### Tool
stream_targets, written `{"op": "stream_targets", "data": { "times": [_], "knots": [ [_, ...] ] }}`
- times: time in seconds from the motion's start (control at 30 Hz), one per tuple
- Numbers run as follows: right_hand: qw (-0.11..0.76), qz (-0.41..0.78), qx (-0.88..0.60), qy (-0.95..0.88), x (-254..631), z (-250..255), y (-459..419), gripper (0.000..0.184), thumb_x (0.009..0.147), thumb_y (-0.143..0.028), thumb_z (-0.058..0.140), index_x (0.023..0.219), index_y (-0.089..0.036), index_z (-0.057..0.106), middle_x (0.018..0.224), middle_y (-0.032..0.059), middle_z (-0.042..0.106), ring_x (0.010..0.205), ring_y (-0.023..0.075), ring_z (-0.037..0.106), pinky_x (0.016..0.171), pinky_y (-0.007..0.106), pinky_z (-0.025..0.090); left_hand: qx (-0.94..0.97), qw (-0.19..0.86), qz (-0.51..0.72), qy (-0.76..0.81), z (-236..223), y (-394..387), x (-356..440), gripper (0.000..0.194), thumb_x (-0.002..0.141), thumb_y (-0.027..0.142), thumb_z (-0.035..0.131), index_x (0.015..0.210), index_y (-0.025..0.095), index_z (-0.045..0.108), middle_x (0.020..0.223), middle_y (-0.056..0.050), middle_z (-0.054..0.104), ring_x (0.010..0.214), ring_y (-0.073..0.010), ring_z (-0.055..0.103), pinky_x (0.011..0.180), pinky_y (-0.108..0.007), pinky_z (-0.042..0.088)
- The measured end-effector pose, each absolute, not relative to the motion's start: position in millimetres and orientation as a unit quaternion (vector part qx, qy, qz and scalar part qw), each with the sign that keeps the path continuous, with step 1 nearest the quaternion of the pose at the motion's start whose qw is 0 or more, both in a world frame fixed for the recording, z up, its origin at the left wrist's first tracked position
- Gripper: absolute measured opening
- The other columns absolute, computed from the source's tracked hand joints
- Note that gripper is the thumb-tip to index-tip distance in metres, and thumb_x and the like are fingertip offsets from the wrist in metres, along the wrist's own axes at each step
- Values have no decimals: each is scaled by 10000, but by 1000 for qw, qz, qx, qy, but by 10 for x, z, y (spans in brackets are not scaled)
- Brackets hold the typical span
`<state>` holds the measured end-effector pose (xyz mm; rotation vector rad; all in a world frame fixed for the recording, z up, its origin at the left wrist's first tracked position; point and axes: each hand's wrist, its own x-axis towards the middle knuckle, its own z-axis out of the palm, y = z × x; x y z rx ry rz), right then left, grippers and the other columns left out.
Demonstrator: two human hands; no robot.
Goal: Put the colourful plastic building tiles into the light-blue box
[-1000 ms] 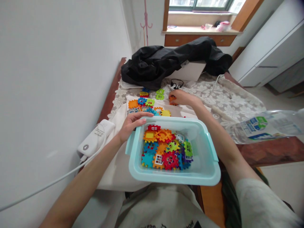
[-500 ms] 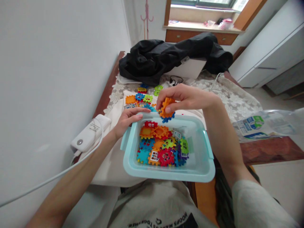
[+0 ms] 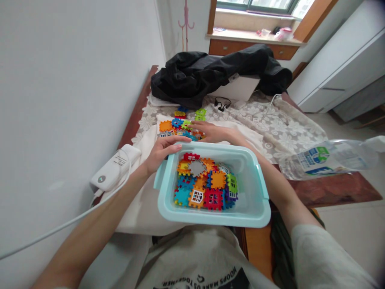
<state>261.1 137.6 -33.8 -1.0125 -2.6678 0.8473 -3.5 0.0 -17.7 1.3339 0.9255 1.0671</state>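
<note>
A light-blue plastic bin (image 3: 258,220) sits close to my body, with colourful interlocking building blocks (image 3: 200,184) heaped toward its left side. My left hand (image 3: 162,153) grips the bin's far left corner, thumb along the rim and fingers outside it. Beyond the far rim, my right hand (image 3: 212,131) reaches over a spread of loose building blocks (image 3: 166,126) on white cloth, its fingers stretched out. Those fingertips are near a green block; whether they touch it I cannot tell. In the bin, an orange block (image 3: 218,180) and a grey one (image 3: 197,167) lie on top.
A white power unit (image 3: 116,166) with a cable lies at the left by the wall. Black clothing (image 3: 207,78) covers part of a white laptop-like panel (image 3: 237,89) at the back. On the right lies a clear plastic bottle (image 3: 327,159). Black earphones (image 3: 222,104) rest on the floral tablecloth.
My right hand has let go of the orange and blue blocks and moved away to the loose pile beyond the bin. An orange and a grey block now top the heap. My left hand stays.
</note>
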Motion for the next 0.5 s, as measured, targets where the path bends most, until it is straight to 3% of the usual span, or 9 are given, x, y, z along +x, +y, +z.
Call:
{"op": "stream_targets", "data": {
  "times": [0.1,0.2,0.27,0.37,0.43,0.5],
  "knots": [
    [42,258,-325,-909,2566,-290,1271,709,1006,-446,782,1660,-239,605,1792,144,514,1652,364,496,1387,527,419,564,569,449,396,-163,-14,-29,367,841,447,919,1123,213,938,1017,-75,876,786,-177,727,696,-254,529],
    [35,229,-313,-921,2546,-147,1203,436,1028,-329,720,1438,-179,743,1509,157,731,1387,310,695,1236,448,539,567,563,452,395,-155,-13,-20,353,839,446,920,1104,213,941,1022,-75,873,810,-183,730,711,-254,539],
    [32,243,-327,-913,2525,-97,1178,347,1031,-346,725,1338,-189,771,1368,138,791,1253,299,746,1139,435,587,568,564,454,392,-157,-8,-16,349,841,445,920,1105,217,941,1024,-72,872,817,-183,733,722,-253,545],
    [91,256,-346,-898,2484,-133,1145,494,1023,-466,768,1457,-238,706,1544,138,721,1409,344,685,1212,495,565,564,573,454,384,-165,-3,-15,343,847,441,921,1117,230,940,982,-59,866,802,-171,728,727,-242,544],
    [139,241,-350,-894,2469,-199,1122,685,995,-543,799,1598,-276,614,1749,122,555,1633,364,503,1339,535,469,562,575,455,383,-167,-3,-17,335,850,434,921,1118,234,941,987,-58,867,811,-168,730,734,-235,546],
    [153,247,-347,-892,2475,-256,1102,777,966,-593,816,1656,-334,571,1798,63,504,1720,343,388,1400,538,403,563,572,454,387,-167,-5,-18,338,846,429,921,1118,229,940,1023,-66,871,819,-172,733,718,-233,543]
  ]
}}
